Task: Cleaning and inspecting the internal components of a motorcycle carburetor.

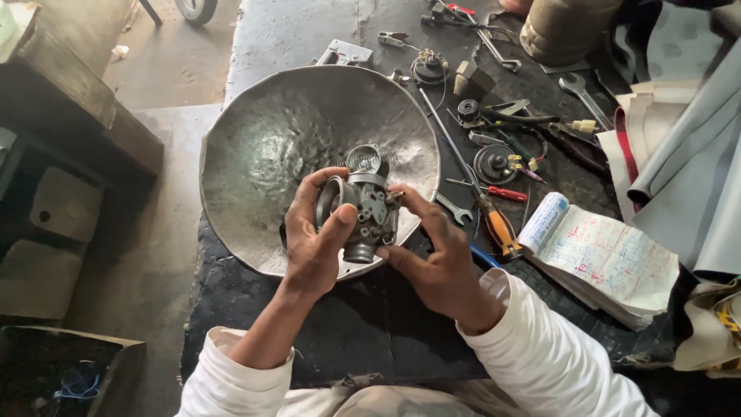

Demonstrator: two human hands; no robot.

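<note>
- Head view, nearest you: your white sleeves (540, 355) come up from the bottom edge, both forearms angled inward over the dark, grimy bench top (370, 324).
- Your left hand (312, 239) is wrapped round the left side of a small grey metal carburetor (367, 208); the thumb lies across its front and the fingers curl behind it, so this hand grips it firmly.
- Your right hand (436, 259) meets the same part from the right; its fingertips (401, 197) press against the body's side and lower edge, closed on it rather than spread.
- The carburetor is held between both hands, upright, above the near rim of a large dented metal bowl (270, 131) that sits on the bench.
- Just right of your right hand lies a screwdriver with an orange handle (500, 228), its long shaft running up past the bowl's edge; a small spanner (454, 208) lies between it and the bowl.
- Further right an open notebook (602, 259) with written pages rests on the bench.
- Beyond these, pliers, coils, small round parts and another spanner (583, 91) are scattered across the far bench.
</note>
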